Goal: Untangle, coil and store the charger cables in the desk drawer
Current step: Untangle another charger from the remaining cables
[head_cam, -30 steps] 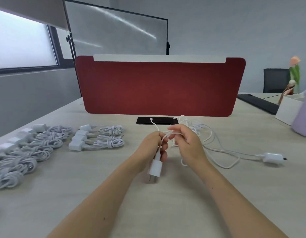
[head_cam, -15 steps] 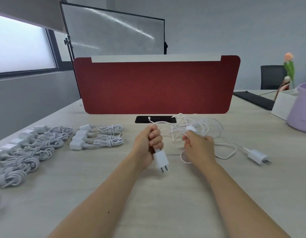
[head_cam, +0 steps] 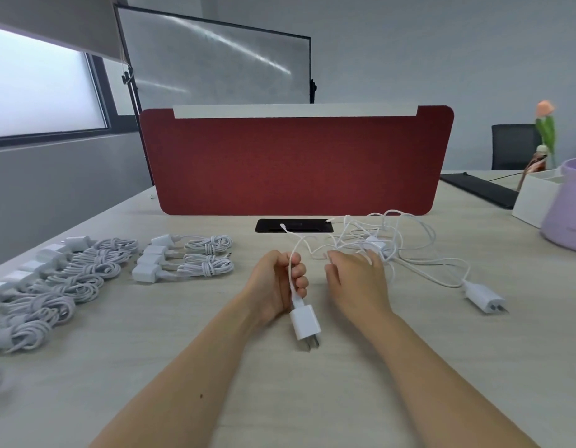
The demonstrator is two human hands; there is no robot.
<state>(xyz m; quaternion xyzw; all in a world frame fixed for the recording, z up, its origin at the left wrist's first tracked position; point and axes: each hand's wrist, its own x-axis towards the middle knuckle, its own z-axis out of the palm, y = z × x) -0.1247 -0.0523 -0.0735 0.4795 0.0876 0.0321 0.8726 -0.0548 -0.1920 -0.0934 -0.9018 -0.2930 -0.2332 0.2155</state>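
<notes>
White charger cable (head_cam: pixel 290 270): thin, limp, light, I judge. My left hand (head_cam: pixel 275 286) is fisted round it above the plug brick (head_cam: pixel 306 322). My right hand (head_cam: pixel 357 279) is splayed, reaching the tangle (head_cam: pixel 377 244) at 1 o'clock. I'd hold near the brick, not mid-loop.

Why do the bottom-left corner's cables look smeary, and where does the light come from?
Head view: the wide lens softens the edges, so the coiled cables at lower left blur while the charger in the left hand is sharp. Head view: the window is washed out white and likely the main light; the panel behind shows glare streaks; shadows on the desk are faint.
</notes>
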